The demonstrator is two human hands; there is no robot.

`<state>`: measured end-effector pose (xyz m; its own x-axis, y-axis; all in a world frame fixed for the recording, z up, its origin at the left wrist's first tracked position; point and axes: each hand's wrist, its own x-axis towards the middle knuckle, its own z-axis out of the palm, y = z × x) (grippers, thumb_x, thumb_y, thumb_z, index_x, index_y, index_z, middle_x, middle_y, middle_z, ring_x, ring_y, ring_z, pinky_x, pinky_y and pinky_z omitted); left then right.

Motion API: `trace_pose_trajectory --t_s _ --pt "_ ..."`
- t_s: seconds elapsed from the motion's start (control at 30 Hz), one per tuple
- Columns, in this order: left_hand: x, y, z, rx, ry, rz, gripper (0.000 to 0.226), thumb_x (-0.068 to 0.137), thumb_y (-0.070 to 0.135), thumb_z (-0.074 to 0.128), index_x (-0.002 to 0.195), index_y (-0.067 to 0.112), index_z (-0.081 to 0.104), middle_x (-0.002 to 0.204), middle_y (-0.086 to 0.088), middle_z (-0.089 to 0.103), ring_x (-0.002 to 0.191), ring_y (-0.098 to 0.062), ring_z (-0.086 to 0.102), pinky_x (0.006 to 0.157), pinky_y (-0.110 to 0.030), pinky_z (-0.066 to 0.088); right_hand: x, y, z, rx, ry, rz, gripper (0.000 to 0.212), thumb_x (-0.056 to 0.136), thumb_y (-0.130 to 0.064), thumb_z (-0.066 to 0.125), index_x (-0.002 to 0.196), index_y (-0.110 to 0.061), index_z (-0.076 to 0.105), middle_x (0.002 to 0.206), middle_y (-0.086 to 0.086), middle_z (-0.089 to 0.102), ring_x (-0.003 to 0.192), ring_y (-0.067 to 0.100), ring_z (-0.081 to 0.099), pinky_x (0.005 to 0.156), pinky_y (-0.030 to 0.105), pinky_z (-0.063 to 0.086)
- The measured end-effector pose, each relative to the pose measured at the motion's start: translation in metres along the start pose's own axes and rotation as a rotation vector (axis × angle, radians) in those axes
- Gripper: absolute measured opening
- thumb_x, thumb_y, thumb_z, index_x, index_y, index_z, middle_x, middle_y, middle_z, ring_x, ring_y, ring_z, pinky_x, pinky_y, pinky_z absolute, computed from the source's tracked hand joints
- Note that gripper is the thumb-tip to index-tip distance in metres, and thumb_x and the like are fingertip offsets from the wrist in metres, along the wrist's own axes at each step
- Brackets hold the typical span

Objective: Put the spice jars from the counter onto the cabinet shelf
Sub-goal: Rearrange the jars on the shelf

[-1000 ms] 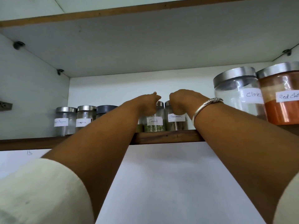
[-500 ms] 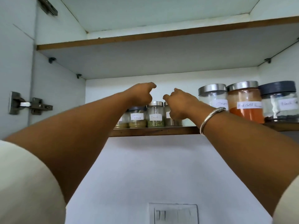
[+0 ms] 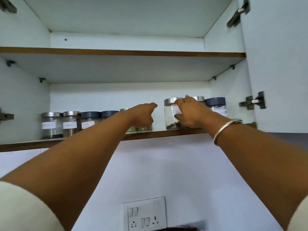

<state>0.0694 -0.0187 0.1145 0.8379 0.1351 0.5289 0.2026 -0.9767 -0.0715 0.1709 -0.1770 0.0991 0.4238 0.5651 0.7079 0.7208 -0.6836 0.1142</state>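
Note:
A row of labelled spice jars stands on the lower cabinet shelf (image 3: 166, 132). My right hand (image 3: 191, 113), with a bangle on its wrist, holds the large clear jar with a silver lid (image 3: 170, 114), thumb across its front and fingers up by the lid. My left hand (image 3: 143, 115) hovers with curled fingers in front of two small jars (image 3: 131, 129), hiding most of them; nothing shows in its grasp. To the left stand silver-lidded jars (image 3: 51, 124) and grey-lidded jars (image 3: 89, 120). A grey-lidded jar (image 3: 215, 105) stands at the far right.
The upper shelf (image 3: 116, 52) holds nothing that I can see. An open cabinet door with hinges (image 3: 253, 102) stands at the right. A switch and socket panel (image 3: 145, 212) is on the white wall below the cabinet.
My right hand moved right from the small jars onto the large clear jar. My left hand stayed near the small jars. The view has pulled back, showing more of the cabinet.

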Motion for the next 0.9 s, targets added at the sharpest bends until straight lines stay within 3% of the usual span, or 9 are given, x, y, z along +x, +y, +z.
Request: trace_pose_trajectory --t_s 0.27,0.37,0.47,0.6,0.73,0.83,0.9 --pt "0.015 0.038 -0.003 -0.012 0.039 0.009 0.062 0.088 0.007 0.048 0.144 0.015 0.022 0.141 -0.011 0.042 0.125 -0.027 0.043 0.097 -0.034 0.038 -0.009 0.049 -0.011 0.015 -0.026 0.041 0.047 0.088 -0.016 0.052 0.131 -0.004 0.038 0.132 0.017 0.045 0.127 0.029 0.036 0.099 0.039 0.037" --pt "0.024 0.053 0.0 -0.011 0.058 -0.014 0.061 0.088 0.004 0.045 0.144 0.013 0.023 0.148 -0.009 0.032 0.132 -0.026 0.036 0.103 -0.033 0.033 -0.001 0.067 -0.007 0.02 -0.005 0.017 0.06 0.083 -0.004 0.054 0.138 -0.003 0.032 0.139 0.017 0.04 0.13 0.03 0.036 0.103 0.039 0.036" --pt "0.035 0.072 0.005 0.018 0.071 -0.045 0.059 0.088 0.003 0.046 0.142 0.01 0.026 0.146 -0.012 0.035 0.129 -0.028 0.039 0.101 -0.035 0.036 0.007 0.084 -0.002 0.022 -0.007 -0.014 0.07 0.082 0.0 0.055 0.144 -0.005 0.024 0.146 0.016 0.033 0.133 0.031 0.035 0.105 0.04 0.036" --pt "0.055 0.094 0.008 0.117 0.189 -0.06 0.063 0.088 0.011 0.053 0.145 0.012 0.024 0.146 -0.012 0.035 0.13 -0.031 0.037 0.103 -0.038 0.035 0.019 0.095 0.007 0.062 0.075 -0.062 0.068 0.082 0.003 0.052 0.145 -0.007 0.025 0.147 0.014 0.032 0.131 0.033 0.037 0.102 0.041 0.039" --pt "0.078 0.108 0.011 0.254 0.217 -0.118 0.047 0.092 0.017 0.053 0.136 0.009 0.038 0.128 -0.016 0.052 0.116 -0.032 0.048 0.093 -0.04 0.044 0.032 0.095 0.012 0.024 0.141 -0.114 0.046 0.084 -0.004 0.054 0.129 -0.009 0.05 0.125 0.015 0.049 0.111 0.033 0.05 0.084 0.036 0.043" --pt "0.091 0.111 0.013 0.35 0.223 -0.17 0.013 0.09 0.006 0.048 0.1 0.004 0.056 0.095 -0.011 0.061 0.086 -0.026 0.051 0.07 -0.032 0.041 0.042 0.093 0.012 0.023 0.124 -0.092 0.039 0.084 -0.004 0.053 0.123 -0.011 0.056 0.125 0.015 0.043 0.099 0.034 0.055 0.078 0.035 0.045" --pt "0.099 0.105 0.009 0.357 0.248 -0.168 0.022 0.091 0.004 0.047 0.105 0.005 0.064 0.101 -0.008 0.066 0.092 -0.026 0.056 0.074 -0.031 0.044 0.05 0.09 0.015 -0.011 0.092 -0.096 0.035 0.084 -0.004 0.052 0.118 -0.01 0.058 0.125 0.016 0.041 0.098 0.033 0.056 0.078 0.035 0.046"
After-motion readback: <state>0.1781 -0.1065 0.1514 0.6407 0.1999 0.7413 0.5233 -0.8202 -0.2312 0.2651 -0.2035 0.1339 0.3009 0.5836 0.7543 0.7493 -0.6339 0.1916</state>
